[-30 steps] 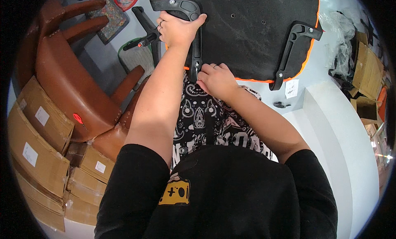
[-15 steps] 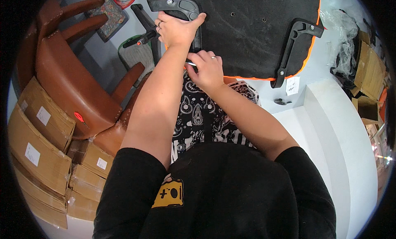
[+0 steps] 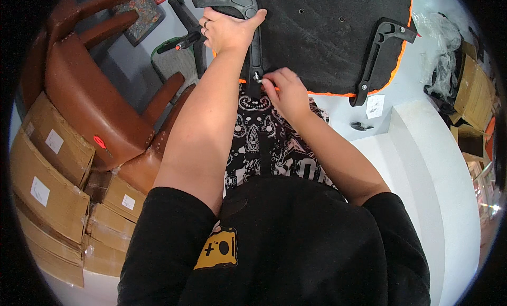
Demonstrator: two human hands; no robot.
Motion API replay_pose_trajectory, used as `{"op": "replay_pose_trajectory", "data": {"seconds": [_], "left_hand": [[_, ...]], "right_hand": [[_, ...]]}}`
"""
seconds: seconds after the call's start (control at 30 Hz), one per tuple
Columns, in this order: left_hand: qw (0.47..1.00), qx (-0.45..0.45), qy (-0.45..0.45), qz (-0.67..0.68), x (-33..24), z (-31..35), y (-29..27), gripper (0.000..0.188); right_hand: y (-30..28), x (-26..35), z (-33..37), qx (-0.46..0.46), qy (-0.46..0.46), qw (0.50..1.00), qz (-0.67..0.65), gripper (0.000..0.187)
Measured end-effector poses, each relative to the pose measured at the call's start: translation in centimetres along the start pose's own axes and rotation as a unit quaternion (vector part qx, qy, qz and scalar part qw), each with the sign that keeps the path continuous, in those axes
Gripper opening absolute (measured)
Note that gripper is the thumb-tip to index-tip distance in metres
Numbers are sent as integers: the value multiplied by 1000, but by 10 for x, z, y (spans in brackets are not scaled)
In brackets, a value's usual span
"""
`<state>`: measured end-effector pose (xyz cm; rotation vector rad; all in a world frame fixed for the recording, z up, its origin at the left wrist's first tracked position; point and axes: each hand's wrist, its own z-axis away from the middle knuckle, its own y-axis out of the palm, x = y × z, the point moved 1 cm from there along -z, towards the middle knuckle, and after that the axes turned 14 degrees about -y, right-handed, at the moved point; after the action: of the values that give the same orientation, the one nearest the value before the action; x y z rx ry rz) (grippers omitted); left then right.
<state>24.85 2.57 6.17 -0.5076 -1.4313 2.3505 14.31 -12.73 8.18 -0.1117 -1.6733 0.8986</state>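
Observation:
A black seat panel with orange edging [image 3: 317, 47] lies underside up before me, at the top of the view. My left hand [image 3: 227, 32] wraps round the black plastic armrest [image 3: 255, 42] on the panel's left side. At that armrest's lower end, my right hand [image 3: 288, 92] pinches a thin silver metal rod [image 3: 257, 79] between thumb and forefinger, at the bolt hole. The rod's exact kind is too small to make out. On the right side of the panel, a second black armrest [image 3: 374, 60] has a bolt showing at each end.
A brown leather chair [image 3: 100, 95] lies tipped at the left, with cardboard boxes [image 3: 58, 195] below it. Black chair-base legs [image 3: 187, 29] stand left of the panel. A small black part [image 3: 361, 126] and white paper [image 3: 375, 106] lie right. Clear plastic wrap [image 3: 441, 52] is beyond.
My right hand has moved right and slightly down, so the silver rod now shows at the armrest's lower end. My left hand still grips the armrest. The view has shifted slightly.

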Motion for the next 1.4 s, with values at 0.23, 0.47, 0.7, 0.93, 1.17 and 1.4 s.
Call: {"op": "replay_pose_trajectory", "data": {"seconds": [0.23,0.47,0.7,0.93,1.17,1.4], "left_hand": [[1000,-6,-10,-2,1,-1,0,121],[1000,-13,-11,-7,1,-2,2,121],[999,-20,-11,-22,-2,0,3,123],[1000,-9,-2,-12,-1,1,1,127],[992,74,69,71,37,-7,-7,136],[996,67,51,21,28,8,-4,143]], "right_hand": [[-1,9,21,123,-13,991,54,28],[6,8,1,137,11,990,-21,46],[15,15,-21,97,-46,994,13,45],[13,9,-17,82,-65,994,-41,37],[4,0,-11,67,-46,990,-111,37],[5,-2,-12,71,-64,990,-105,35]]}}
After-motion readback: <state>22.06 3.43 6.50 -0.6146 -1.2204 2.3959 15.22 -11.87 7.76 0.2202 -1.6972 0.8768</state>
